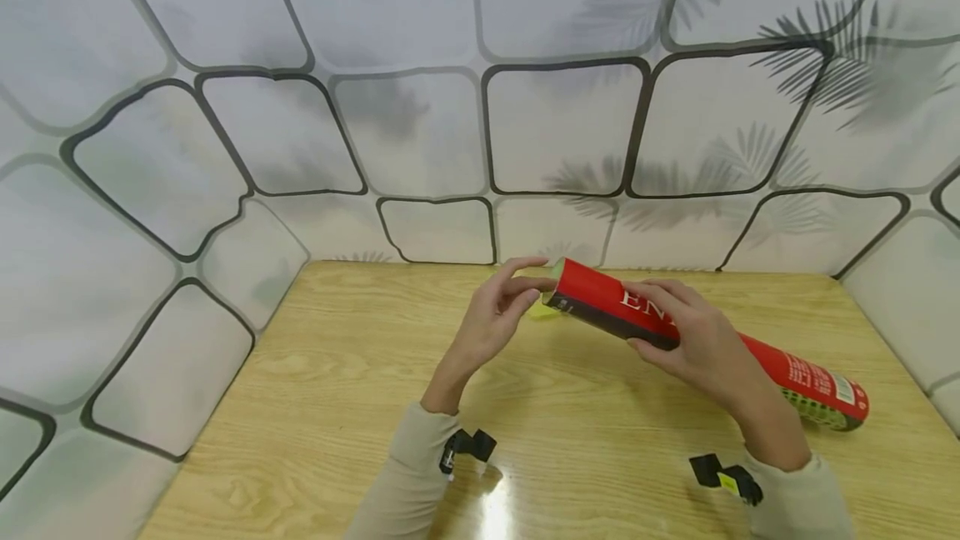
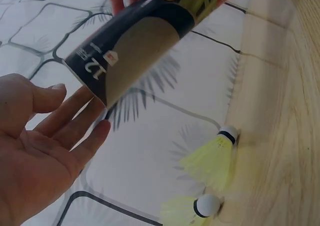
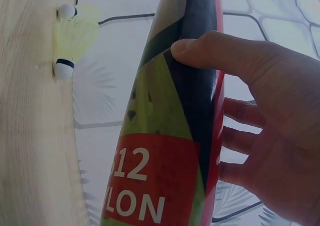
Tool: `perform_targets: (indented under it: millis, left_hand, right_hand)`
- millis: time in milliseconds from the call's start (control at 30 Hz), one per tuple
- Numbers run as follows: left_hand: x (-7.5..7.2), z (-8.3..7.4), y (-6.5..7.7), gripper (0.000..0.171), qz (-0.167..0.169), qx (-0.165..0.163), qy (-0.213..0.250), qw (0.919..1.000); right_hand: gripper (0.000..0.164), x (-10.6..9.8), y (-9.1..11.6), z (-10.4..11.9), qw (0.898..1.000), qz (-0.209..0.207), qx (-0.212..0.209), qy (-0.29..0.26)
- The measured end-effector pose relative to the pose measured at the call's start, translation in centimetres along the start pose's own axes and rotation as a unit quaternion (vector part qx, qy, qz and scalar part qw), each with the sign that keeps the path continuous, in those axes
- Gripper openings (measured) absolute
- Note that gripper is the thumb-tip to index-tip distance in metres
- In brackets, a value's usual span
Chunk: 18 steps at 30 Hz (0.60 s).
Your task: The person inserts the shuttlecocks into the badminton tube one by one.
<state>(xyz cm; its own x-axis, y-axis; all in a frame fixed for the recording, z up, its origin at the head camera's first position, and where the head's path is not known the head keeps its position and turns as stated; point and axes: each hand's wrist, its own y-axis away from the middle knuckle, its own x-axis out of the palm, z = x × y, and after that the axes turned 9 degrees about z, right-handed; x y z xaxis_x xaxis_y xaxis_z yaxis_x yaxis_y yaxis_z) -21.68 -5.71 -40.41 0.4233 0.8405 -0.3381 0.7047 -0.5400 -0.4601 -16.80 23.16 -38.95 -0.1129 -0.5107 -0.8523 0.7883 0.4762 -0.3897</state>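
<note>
A long red and dark shuttlecock tube [image 1: 592,294] slants over the table, its left end raised and its right end low. My right hand [image 1: 693,340] grips it around the middle, thumb [image 3: 195,50] along the dark side. At the raised end, my left hand [image 1: 495,315] holds its fingers [image 2: 75,116] out to the tube's mouth, the fingertips partly hidden by the rim. Two yellow shuttlecocks with white caps, one [image 2: 212,158] and another [image 2: 202,208], lie on the table beyond the tube; in the head view the tube and left hand mostly cover them.
The light wooden table [image 1: 337,390] reaches back to a wall [image 1: 420,132] covered in patterned cloth with dark rounded outlines and leaf shadows. More of this cloth [image 1: 165,340] stands along the left edge. Black straps with small devices sit at both sleeve cuffs [image 1: 427,432].
</note>
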Motion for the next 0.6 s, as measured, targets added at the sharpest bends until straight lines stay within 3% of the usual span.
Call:
perform_targets:
  millis: [367, 600]
  left_hand:
    - [-1.1, 2.0, 0.4, 0.032, -0.059, -0.013, -0.006, 0.9982]
    - [-2.3, 3.7, 0.5, 0.028, -0.090, -0.034, -0.041, 0.9946]
  right_hand:
    - [0.074, -0.8, 0.2, -0.3, 1.000, -0.014, -0.009, 0.001]
    - [0.076, -1.0, 0.4, -0.5, 1.000, -0.022, -0.005, 0.000]
